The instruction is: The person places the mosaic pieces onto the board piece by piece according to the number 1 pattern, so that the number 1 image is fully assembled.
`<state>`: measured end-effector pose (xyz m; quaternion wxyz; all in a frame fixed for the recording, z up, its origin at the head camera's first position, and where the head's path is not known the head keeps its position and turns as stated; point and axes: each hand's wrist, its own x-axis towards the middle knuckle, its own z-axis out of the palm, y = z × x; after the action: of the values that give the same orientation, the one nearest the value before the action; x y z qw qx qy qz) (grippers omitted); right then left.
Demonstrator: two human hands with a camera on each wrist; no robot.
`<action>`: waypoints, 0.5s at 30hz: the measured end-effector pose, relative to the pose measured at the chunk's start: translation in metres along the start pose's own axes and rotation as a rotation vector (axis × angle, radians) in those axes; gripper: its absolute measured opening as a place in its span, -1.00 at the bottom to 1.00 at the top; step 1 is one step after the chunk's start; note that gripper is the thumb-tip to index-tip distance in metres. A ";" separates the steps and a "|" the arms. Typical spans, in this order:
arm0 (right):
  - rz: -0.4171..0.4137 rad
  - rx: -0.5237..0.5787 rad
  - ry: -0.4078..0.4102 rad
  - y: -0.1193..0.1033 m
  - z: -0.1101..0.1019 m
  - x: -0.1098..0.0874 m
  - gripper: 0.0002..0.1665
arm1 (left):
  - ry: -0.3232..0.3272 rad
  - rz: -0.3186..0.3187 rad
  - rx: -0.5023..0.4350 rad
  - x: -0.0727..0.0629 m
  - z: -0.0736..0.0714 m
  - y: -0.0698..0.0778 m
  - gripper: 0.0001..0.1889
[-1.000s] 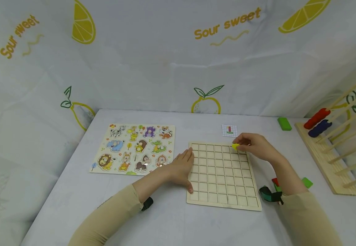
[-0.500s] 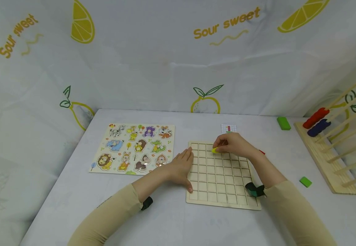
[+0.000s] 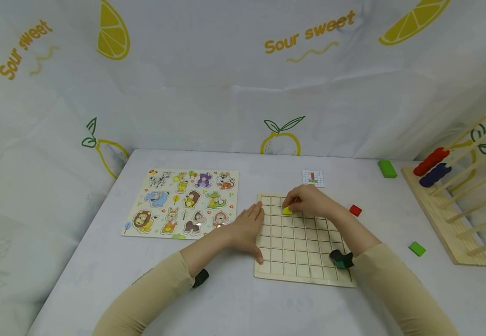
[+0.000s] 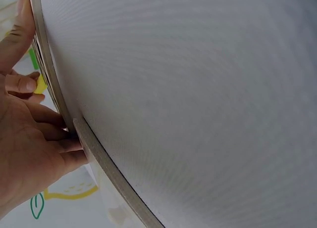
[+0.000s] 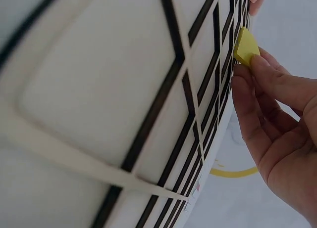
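Observation:
A wooden grid board [image 3: 306, 252] lies on the table in the head view, ruled into square cells. My right hand [image 3: 308, 200] pinches a small yellow tile [image 3: 287, 211] between thumb and fingers at the board's upper left cells. In the right wrist view the yellow tile [image 5: 246, 47] is tilted, with its lower edge right at the grid. My left hand [image 3: 247, 231] rests along the board's left edge, fingers spread and straight, thumb near the lower left. The left wrist view shows the left fingers [image 4: 54, 131] against the board's side, where the animal puzzle's edge also meets them.
Left of the board lies an animal puzzle [image 3: 184, 203]. A small pattern card [image 3: 317, 177] lies behind the board. To the right are a red tile [image 3: 355, 210], a green tile [image 3: 417, 248], a green block [image 3: 387, 169] and a wooden peg rack [image 3: 448, 219] with red and blue pieces.
My right hand has carried the yellow tile leftward from the board's upper right to its upper left and lowered it slightly. The red tile has come into view. My left hand has stayed put.

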<state>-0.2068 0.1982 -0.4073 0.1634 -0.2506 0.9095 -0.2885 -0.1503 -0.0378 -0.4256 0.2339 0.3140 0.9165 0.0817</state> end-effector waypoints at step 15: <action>0.023 -0.063 0.019 0.000 0.004 -0.001 -0.90 | -0.001 0.004 -0.005 0.000 0.001 -0.001 0.44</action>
<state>-0.2041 0.1969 -0.4106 0.1501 -0.2423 0.9225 -0.2603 -0.1500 -0.0388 -0.4263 0.2349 0.3156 0.9155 0.0841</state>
